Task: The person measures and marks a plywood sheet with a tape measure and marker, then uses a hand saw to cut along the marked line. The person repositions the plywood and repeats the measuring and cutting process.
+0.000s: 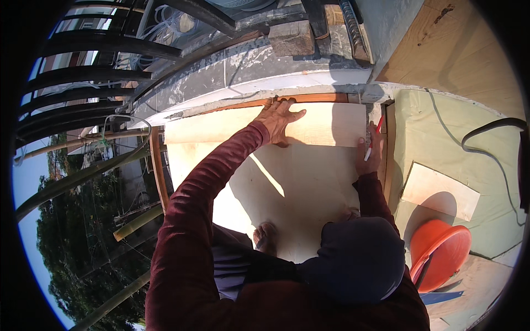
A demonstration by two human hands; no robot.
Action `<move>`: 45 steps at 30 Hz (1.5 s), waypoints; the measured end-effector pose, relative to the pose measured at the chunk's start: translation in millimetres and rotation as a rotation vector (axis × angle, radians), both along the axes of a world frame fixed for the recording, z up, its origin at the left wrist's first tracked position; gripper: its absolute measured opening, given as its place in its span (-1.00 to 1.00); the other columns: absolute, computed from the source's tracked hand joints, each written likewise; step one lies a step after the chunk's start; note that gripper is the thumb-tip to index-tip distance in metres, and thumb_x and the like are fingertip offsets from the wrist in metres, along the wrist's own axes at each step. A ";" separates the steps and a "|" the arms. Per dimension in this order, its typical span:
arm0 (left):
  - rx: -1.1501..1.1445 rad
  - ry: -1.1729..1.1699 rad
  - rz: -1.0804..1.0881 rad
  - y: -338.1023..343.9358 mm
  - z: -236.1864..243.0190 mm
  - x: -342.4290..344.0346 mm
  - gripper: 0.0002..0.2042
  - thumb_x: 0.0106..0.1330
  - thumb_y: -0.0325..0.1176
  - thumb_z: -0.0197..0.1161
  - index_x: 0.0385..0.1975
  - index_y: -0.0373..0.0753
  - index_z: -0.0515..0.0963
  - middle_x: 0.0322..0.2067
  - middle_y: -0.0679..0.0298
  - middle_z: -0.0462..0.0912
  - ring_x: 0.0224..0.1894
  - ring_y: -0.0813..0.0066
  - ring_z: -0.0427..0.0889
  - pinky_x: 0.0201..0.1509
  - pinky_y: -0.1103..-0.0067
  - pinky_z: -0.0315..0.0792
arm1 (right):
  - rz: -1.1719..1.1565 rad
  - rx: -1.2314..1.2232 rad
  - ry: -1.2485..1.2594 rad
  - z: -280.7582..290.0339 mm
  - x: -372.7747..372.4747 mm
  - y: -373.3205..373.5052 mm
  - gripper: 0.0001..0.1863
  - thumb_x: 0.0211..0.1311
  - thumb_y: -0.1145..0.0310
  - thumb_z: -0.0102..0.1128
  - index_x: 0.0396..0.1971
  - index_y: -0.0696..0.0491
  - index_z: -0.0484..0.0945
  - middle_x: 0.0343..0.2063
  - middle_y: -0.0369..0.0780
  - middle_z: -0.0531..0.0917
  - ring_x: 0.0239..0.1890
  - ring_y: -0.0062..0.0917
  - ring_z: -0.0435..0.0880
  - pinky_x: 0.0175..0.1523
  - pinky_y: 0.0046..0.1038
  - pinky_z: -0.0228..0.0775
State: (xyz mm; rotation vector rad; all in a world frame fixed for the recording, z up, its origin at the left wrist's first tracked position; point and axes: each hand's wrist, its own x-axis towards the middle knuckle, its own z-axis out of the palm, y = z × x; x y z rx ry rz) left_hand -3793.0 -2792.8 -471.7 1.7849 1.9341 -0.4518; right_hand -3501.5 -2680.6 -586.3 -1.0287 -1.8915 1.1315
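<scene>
A long pale wooden board (215,126) lies across the far part of a larger light plywood sheet (314,182). My left hand (274,119) is spread on this board near its middle, fingertips reaching its far edge and the reddish-brown wooden strip (326,99) behind it. At the board's right end is my right hand (370,158), its thumb by the board's edge. Between its fingers it holds a slim red pencil (380,124) with a pale lower end. Part of that hand is in shade.
Bare feet (265,237) stand on the plywood. To the right are an orange plastic basin (436,248), a small wood offcut (441,190) and a cable (486,151). Black metal bars (105,49) and bamboo poles (138,222) border the left. A wooden block (291,38) rests beyond the ledge.
</scene>
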 end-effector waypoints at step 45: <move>-0.073 0.117 0.168 -61.7 -18.4 -70.1 0.22 -0.26 -0.04 0.63 0.52 0.12 0.01 0.50 0.12 0.03 0.53 0.10 0.01 0.61 0.23 -0.11 | -0.121 -0.247 -0.004 -10.0 -42.1 28.5 -0.53 0.18 0.67 0.16 0.12 0.08 0.52 0.03 -0.16 0.64 0.19 -0.44 0.59 0.27 -0.46 0.35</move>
